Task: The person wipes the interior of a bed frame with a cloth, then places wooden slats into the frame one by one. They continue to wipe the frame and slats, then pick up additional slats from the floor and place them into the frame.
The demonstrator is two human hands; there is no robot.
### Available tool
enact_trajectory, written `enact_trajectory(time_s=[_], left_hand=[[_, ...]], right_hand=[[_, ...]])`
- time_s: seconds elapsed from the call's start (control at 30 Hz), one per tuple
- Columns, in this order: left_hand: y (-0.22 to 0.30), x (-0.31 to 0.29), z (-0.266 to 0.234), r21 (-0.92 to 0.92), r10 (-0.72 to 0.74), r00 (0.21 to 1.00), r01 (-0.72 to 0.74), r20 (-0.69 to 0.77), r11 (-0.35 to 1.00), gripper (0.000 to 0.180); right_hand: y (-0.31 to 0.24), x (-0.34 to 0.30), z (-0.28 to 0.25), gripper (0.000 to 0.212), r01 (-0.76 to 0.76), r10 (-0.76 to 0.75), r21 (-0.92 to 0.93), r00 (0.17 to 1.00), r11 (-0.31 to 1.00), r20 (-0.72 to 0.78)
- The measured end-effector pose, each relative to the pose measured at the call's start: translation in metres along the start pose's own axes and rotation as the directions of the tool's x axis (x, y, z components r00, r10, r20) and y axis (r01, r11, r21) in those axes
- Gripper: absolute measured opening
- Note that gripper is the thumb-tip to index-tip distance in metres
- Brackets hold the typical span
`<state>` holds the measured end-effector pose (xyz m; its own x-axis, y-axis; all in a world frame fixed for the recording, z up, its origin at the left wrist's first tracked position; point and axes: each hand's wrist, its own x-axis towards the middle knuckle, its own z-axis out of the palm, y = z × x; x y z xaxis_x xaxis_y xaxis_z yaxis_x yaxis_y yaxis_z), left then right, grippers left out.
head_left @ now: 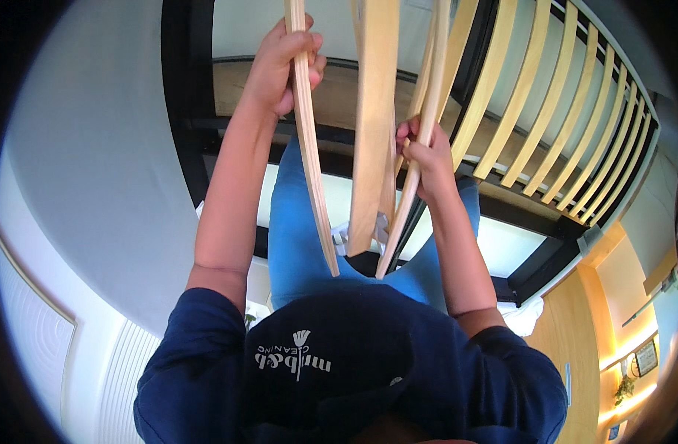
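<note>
My left hand (271, 70) is wrapped around a pale, curved wooden bed slat (308, 140), seen edge-on. To its right, my right hand (434, 163) grips another wooden slat (407, 200) with fingers curled about its edge. A broader slat (374, 126) stands between the two, its flat face toward me. More slats partly show behind it, and their far ends run past the top edge. At the near ends, a whitish plastic piece (340, 238) sits behind the wood; its full shape is hidden. The slats hang above my legs.
A black bed frame (187, 96) surrounds my legs. Several fitted slats (535, 103) span its right part. A wooden board (239, 89) lies low inside the frame. At the far right are lit shelves (624, 348) and a wooden cabinet (565, 333).
</note>
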<state>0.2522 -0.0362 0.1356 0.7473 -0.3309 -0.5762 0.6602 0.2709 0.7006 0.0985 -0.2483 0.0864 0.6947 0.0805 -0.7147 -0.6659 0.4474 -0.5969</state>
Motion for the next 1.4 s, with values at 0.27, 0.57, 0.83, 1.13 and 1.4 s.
enact_trajectory(time_s=[0.27, 0.57, 0.83, 1.13, 1.4], left_hand=[[-0.024, -0.003, -0.001, -0.226, -0.028, 0.991, 0.057, 0.130, 0.973, 0.052], [-0.050, 0.000, -0.002, 0.182, 0.002, 0.981, 0.034, -0.195, 0.983, 0.079], [-0.049, -0.016, 0.009, -0.147, -0.052, 0.998, 0.055, 0.022, 0.988, 0.087], [-0.062, -0.017, 0.006, -0.220, -0.065, 0.989, 0.093, 0.134, 0.971, 0.086], [-0.090, -0.010, -0.004, -0.232, -0.004, 0.999, 0.015, 0.049, 0.973, 0.065]], right_hand=[[-0.023, -0.027, -0.006, 0.039, -0.065, 0.052, 0.137, 0.995, 0.989, 0.091], [-0.006, -0.034, -0.012, 0.041, -0.001, -0.029, 0.204, 0.989, 0.979, 0.146], [0.009, -0.042, -0.024, 0.040, 0.201, -0.201, 0.007, 0.979, 0.980, 0.040], [0.009, -0.051, -0.018, 0.043, 0.140, -0.155, 0.134, 0.981, 0.981, 0.113], [-0.018, -0.068, 0.001, 0.043, 0.087, -0.122, 0.204, 0.979, 0.975, 0.166]])
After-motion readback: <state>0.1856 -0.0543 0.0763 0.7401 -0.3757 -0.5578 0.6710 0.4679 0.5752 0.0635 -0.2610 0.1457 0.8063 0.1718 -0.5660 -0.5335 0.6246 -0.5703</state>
